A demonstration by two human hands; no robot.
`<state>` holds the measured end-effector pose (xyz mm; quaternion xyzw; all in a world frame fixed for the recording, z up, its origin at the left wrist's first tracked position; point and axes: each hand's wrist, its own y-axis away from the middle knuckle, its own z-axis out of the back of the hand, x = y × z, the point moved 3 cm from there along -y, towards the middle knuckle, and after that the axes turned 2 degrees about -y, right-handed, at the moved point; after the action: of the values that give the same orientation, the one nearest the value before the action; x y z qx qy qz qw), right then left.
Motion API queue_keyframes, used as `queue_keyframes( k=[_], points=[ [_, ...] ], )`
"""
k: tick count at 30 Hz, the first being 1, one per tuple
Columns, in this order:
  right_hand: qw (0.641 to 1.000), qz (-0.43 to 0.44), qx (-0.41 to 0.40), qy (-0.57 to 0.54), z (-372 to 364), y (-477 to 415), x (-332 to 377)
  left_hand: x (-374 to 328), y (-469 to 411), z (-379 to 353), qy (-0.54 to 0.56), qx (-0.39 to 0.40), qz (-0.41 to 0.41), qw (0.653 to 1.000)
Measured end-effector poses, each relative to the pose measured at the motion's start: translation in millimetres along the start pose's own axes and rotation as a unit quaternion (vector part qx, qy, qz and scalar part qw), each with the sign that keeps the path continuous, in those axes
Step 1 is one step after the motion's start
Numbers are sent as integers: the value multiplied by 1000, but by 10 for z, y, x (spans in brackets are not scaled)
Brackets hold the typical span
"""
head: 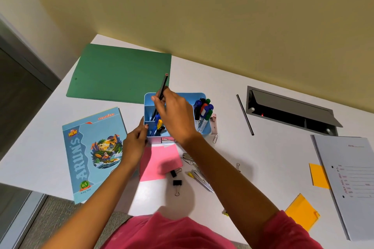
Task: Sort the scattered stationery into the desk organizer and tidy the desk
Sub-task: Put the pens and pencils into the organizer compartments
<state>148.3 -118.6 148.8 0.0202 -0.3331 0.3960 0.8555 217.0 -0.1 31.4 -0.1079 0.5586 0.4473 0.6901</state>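
A light blue desk organizer [199,96] stands mid-desk with markers [204,110] upright in its right compartment and pens [156,125] in its front left one. My right hand [176,113] is over the organizer and grips a dark pencil [164,85], whose lower end dips into the back left compartment. My left hand [134,143] holds the organizer's front left corner. Loose on the desk in front lie a pink sticky pad [159,162], two black binder clips [176,178], a metal stapler or clip tool [201,179] and paper clips [188,158].
A green folder [119,75] lies behind the organizer, a blue notebook [93,153] at the left. A black slide binder [244,114], an open cable tray [287,109], a grey file [350,178] and orange sticky notes [302,211] sit to the right. The desk edge is near me.
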Motion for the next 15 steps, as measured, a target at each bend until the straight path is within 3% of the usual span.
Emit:
queue_keyframes(
  k=[11, 15],
  points=[
    [1000, -10, 6, -1, -22, 22, -99, 8, -14, -2, -10, 1, -11, 1000],
    [995, -24, -84, -46, 211, 39, -216, 46, -39, -1, -7, 3, -2, 1000]
  ],
)
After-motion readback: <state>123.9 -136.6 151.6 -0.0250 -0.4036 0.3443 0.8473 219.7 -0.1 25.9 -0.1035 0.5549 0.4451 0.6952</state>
